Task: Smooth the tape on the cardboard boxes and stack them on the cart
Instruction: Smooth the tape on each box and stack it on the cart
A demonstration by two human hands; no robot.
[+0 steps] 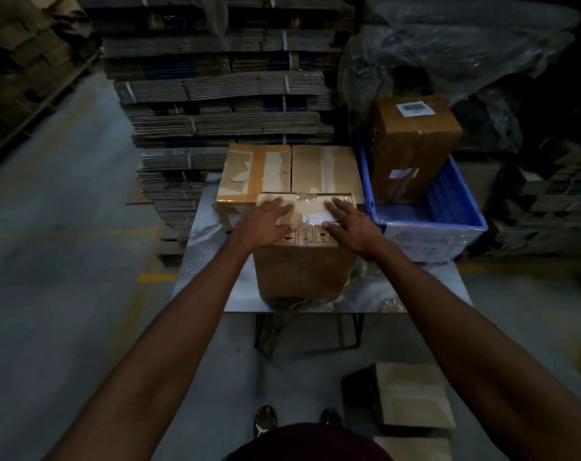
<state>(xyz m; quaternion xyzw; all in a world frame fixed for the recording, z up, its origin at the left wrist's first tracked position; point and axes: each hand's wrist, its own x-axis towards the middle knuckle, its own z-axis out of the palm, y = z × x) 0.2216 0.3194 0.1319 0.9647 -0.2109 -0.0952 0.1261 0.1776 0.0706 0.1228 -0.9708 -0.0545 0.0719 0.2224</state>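
A brown cardboard box [302,271] stands on the grey table [209,254] in front of me, clear tape and a white label across its top. My left hand [266,224] lies flat on the left half of that top, fingers spread. My right hand [352,224] lies flat on the right half, fingers apart. Neither hand grips anything. Behind this box sit two lower taped boxes [259,174] side by side, the right one [325,169] touching the left. No cart is recognisable in view.
A blue plastic crate [448,224] on the table's right holds an upright taped box [415,141]. Tall stacks of flattened cartons [222,94] stand behind. Plastic-wrapped goods [465,44] loom at back right. A loose box [402,397] lies on the floor near my feet.
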